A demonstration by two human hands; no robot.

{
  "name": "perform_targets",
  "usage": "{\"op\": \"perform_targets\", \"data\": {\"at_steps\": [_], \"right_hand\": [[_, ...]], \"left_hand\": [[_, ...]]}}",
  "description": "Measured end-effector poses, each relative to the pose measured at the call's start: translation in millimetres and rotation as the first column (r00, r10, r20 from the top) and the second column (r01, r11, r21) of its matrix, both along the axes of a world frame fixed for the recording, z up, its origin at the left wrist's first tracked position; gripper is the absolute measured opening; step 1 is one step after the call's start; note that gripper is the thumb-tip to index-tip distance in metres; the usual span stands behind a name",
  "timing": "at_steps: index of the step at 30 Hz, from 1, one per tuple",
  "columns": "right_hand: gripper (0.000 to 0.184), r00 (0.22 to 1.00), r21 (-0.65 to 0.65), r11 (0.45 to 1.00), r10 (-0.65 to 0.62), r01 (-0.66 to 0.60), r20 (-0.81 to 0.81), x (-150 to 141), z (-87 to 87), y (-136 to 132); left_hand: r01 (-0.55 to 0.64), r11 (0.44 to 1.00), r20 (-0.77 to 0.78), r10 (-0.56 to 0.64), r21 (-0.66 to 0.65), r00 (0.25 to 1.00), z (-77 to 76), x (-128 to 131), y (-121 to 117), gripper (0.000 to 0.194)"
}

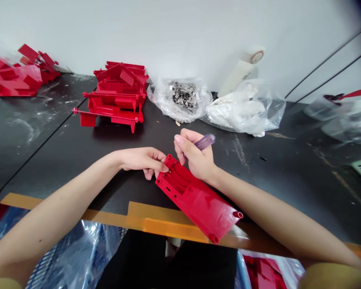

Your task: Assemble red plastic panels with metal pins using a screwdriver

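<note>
A red moulded plastic panel (195, 202) is lying tilted across the bench, ribbed face upward, its lower end reaching over the taped front edge. The left hand (144, 160) is pinching the panel's upper corner, fingers curled closed around it. The right hand (197, 156) is gripping a purple-handled tool (205, 141) with closed fingers just above the same corner; the tool's tip is hidden by the fingers, so its contact with the panel cannot be confirmed.

Risk noted: a slip of the tool under pressure could score the glossy plastic or jab the nearby left fingers. The overhanging end could also tip the panel off the bench if the left hand's hold loosens.

The black workbench top (252, 188) is carrying a stack of red plastic parts (116, 96) beyond the hands, beside a clear bag of metal parts (180, 98) and a bag of white items (243, 108). Orange tape (156, 218) is lining the front edge.
</note>
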State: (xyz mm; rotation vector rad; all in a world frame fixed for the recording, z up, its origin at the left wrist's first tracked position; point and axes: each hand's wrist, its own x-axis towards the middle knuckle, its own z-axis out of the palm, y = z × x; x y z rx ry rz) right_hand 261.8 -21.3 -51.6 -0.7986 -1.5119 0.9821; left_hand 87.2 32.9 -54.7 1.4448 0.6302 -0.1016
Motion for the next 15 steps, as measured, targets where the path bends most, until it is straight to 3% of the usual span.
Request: {"op": "perform_targets", "data": {"at_steps": [6, 15], "right_hand": [[0.048, 0.993, -0.086, 0.995, 0.037, -0.047, -0.108, -0.4, 12.1, -3.3], [0.044, 0.99, -0.214, 0.969, 0.109, -0.126, -0.088, -4.4, 33.2, -16.3]], "left_hand": [[-0.029, 0.999, -0.041, 0.027, -0.041, 0.999, 0.3, -0.8, 0.1, 0.023], [-0.033, 0.997, -0.028, 0.031, -0.067, 0.999, -4.0, -2.3, 2.8, 0.018]]}}
